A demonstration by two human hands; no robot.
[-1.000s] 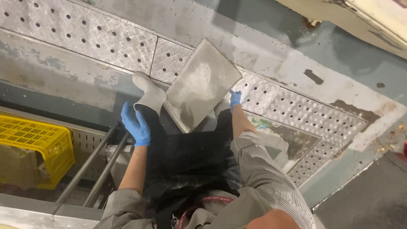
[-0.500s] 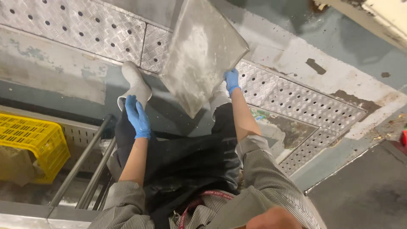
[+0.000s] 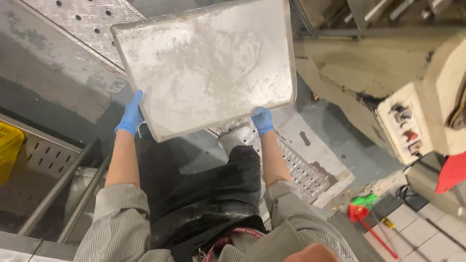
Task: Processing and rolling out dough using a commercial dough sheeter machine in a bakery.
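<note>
Firmly, the near edge of a flour-dusted metal baking tray (image 3: 208,65) is gripped by both gloved hands: the left hand (image 3: 130,116) is closed on the corner at about seven o'clock of the tray, and the right hand (image 3: 262,120) is closed on the corner at about five o'clock, fingers tucked beneath the rim. A hold at the two near corners seems chosen so that the broad sheet is balanced and kept level, its floured face turned up toward the camera and away from the body. The tray is carried out in front at twelve o'clock of the torso, raised clear of the dark apron (image 3: 204,204) and the striped sleeves (image 3: 121,218). Below it, a perforated metal floor plate (image 3: 303,167) and a white boot (image 3: 235,138) are seen, partly hidden by the tray. At three o'clock a cream-coloured machine (image 3: 388,82) with a small panel of buttons is stood, close beside the tray's right edge. At nine o'clock a yellow crate (image 3: 7,150) and metal rails (image 3: 63,189) are set, well apart from the hands. A red and green tool (image 3: 361,208) is laid on the floor at four o'clock.
</note>
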